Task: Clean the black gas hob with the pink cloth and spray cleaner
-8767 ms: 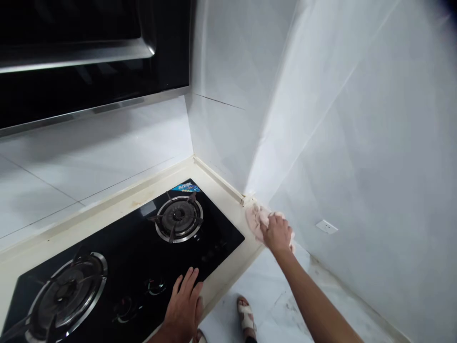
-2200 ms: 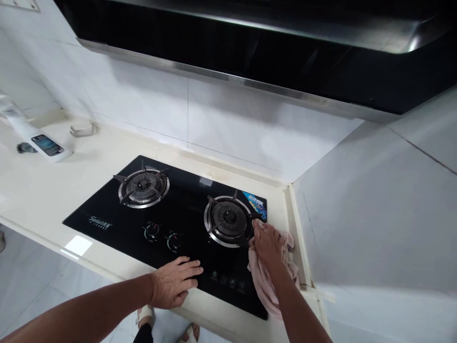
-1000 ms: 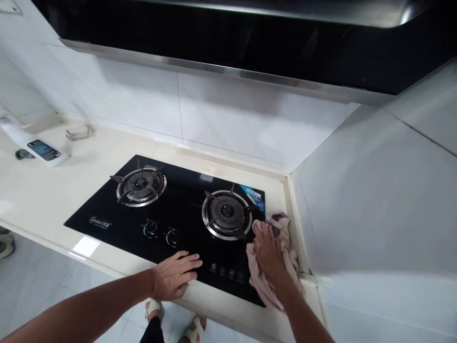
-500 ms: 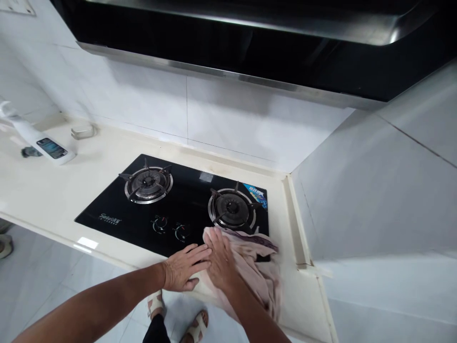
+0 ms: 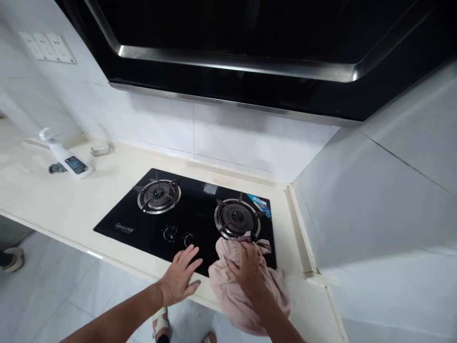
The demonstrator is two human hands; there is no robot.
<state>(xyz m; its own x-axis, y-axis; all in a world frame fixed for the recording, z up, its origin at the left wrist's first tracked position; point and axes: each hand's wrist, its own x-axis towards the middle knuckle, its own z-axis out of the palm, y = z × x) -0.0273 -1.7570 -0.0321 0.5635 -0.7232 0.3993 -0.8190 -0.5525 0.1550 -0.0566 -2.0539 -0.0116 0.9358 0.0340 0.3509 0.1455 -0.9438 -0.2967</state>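
A black glass gas stove [image 5: 143,233] with two burners is set into the cream counter. My right hand [image 5: 250,269] presses down on a bunched pink cloth [image 5: 232,290], its fingers curled into the fabric. The cloth lies over the front right corner of the stove, just before the right burner [image 5: 237,216], and hangs past the counter's front edge. My left hand [image 5: 180,276] holds nothing, its fingers spread near the stove's front edge, below the two control knobs [image 5: 170,232]. The left burner [image 5: 159,195] is uncovered.
A white spray bottle [image 5: 67,159] lies on the counter at the left, with a dark scrubber [image 5: 57,167] beside it and a clear holder [image 5: 101,149] behind. A black range hood [image 5: 228,81] overhangs the stove. Another person's shoe [image 5: 16,259] shows at lower left.
My right hand has moved right with the cloth, which is now more bunched. My left hand has come away from the right one, leftward. The view has tilted up and shifted left.
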